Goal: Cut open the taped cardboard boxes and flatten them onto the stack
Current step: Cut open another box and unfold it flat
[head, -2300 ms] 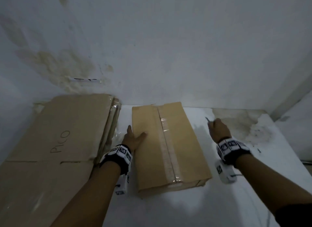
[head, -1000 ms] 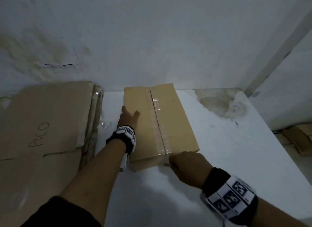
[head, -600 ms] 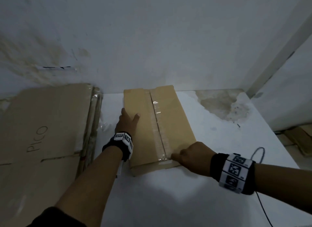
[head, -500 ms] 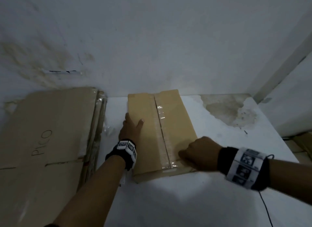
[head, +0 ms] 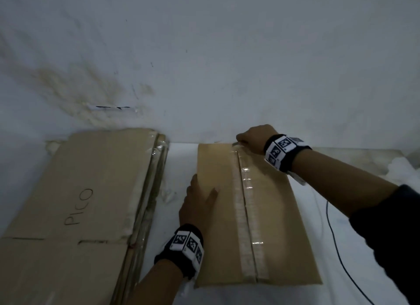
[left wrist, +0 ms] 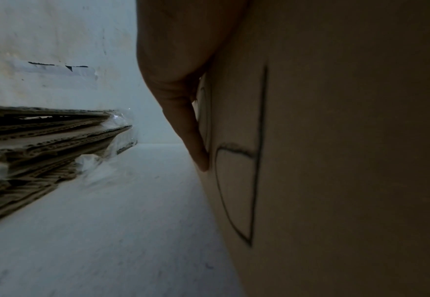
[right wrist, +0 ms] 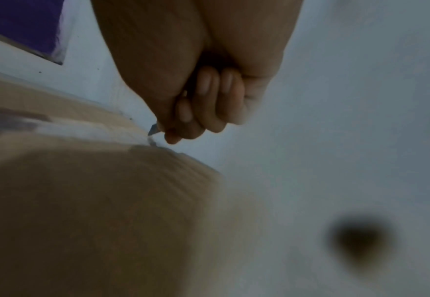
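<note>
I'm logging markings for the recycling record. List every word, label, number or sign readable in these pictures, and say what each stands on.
"PICO": handwritten in dark marker on the top brown sheet of the flattened cardboard stack.
Dark marker strokes on the side of the brown taped cardboard box: seen too close and at too steep an angle to read.
Black-and-white square code markers on the left wristband and right wristband: patterns, not text.
No other text is visible.

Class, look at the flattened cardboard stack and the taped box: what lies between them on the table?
Only a bare strip of white table separates the stack from the box; the head and left wrist views show it.
</note>
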